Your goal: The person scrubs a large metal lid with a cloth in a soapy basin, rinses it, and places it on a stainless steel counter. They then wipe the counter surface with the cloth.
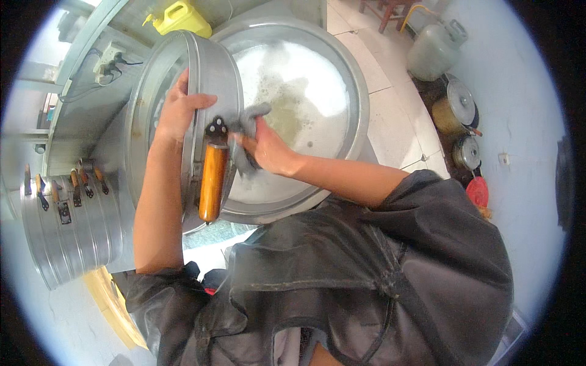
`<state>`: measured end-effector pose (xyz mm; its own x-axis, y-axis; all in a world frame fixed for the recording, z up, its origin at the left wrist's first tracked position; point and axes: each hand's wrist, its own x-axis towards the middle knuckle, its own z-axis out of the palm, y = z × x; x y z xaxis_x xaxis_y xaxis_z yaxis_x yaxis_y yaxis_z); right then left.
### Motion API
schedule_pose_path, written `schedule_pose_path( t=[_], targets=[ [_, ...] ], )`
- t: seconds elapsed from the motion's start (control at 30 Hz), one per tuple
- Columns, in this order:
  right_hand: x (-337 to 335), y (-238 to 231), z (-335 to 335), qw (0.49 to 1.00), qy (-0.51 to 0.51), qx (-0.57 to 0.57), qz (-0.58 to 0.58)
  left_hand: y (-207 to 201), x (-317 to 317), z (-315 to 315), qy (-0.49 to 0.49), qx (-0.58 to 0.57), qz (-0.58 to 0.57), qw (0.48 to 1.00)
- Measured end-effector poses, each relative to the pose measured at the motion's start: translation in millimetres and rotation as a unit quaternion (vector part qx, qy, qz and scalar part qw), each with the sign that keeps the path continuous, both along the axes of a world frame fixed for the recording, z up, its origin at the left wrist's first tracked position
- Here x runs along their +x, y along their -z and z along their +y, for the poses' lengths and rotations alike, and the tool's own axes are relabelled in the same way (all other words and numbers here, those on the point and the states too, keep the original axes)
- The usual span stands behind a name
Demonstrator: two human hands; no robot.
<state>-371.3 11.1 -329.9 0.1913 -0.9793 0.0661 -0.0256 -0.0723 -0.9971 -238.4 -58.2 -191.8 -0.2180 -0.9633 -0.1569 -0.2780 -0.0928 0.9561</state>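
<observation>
A round metal steamer tier [217,73] stands tilted on its side at the left edge of a large metal basin [360,91] of foamy water. My left hand [176,110] grips its rim, thumb on the outer wall and the other fingers going inside, partly hidden. From the wall, below a black bracket, projects a wooden handle [213,183]. My right hand [271,149] is closed on a wet grey cloth [247,119], which lies against the tier's wall beside the handle bracket, over the basin.
A stack of metal steamer tiers [73,226] with wooden handles stands at the left. Behind the basin sits a yellow jug [182,19]. Lidded pots [459,104], a red round item [477,191] and a gas cylinder [434,52] line the right wall. A socket with plugs [110,64] is at the upper left.
</observation>
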Motion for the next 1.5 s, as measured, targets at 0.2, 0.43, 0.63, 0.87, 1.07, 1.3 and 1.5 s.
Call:
schedule_pose_path(
  t=[0.2, 0.43, 0.63, 0.87, 1.07, 1.3, 1.5],
  targets=[
    [-32, 23, 1, 0.791, -0.211, -0.141, 0.557, -10, 23, 35, 0.029, 0.046, 0.101, 0.993],
    [-37, 44, -24, 0.764, -0.280, -0.143, 0.564, -3, 61, 101, 0.084, 0.087, 0.024, 0.992],
    [-73, -39, -73, 0.990, -0.039, -0.071, 0.115, -8, 53, 96, 0.084, -0.009, -0.015, 0.996],
    [-7, -72, -54, 0.949, 0.082, -0.295, 0.077, -2, 37, 58, 0.100, 0.031, 0.036, 0.994],
    [-1, -65, -90, 0.961, 0.153, -0.226, 0.050, -3, 34, 65, 0.058, 0.045, 0.042, 0.996],
    [13, -76, -77, 0.906, 0.118, -0.405, 0.037, -3, 32, 68, 0.056, 0.056, 0.041, 0.996],
    [21, -63, -175, 0.976, 0.138, -0.114, 0.124, 0, 28, 91, 0.060, 0.032, 0.022, 0.997]
  ],
)
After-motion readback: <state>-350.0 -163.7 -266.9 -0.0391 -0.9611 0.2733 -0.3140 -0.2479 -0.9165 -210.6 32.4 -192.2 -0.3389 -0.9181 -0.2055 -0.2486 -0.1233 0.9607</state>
